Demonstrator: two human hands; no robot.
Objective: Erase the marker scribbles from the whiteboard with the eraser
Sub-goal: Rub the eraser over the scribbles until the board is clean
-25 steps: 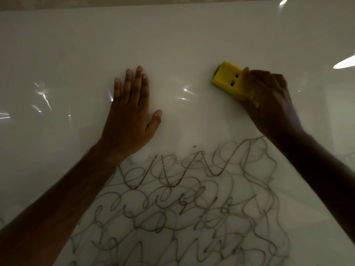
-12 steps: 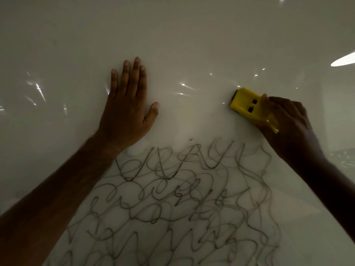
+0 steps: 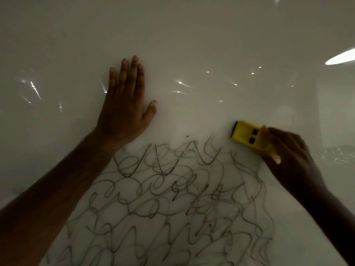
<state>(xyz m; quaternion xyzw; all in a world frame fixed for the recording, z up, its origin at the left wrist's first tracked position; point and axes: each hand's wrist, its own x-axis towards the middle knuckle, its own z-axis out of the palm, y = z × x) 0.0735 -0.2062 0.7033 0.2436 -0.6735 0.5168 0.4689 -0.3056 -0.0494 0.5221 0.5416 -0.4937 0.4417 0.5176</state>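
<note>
The glossy whiteboard (image 3: 192, 45) fills the view. Dark looping marker scribbles (image 3: 169, 204) cover its lower middle, between my two forearms. My right hand (image 3: 292, 162) grips a yellow eraser (image 3: 247, 136) with two small dark slots, pressed against the board at the upper right corner of the scribbles. My left hand (image 3: 126, 104) lies flat on the board, fingers together and pointing up, thumb out to the right, just above the upper left of the scribbles.
Bright light reflections (image 3: 340, 57) streak the board at the right and left. A small dark marker fleck (image 3: 187, 136) sits just above the scribbles. The upper part of the board shows no marks.
My right hand has slid the eraser down and to the right, from above the scribbles to their upper right corner. My left hand stays flat in place.
</note>
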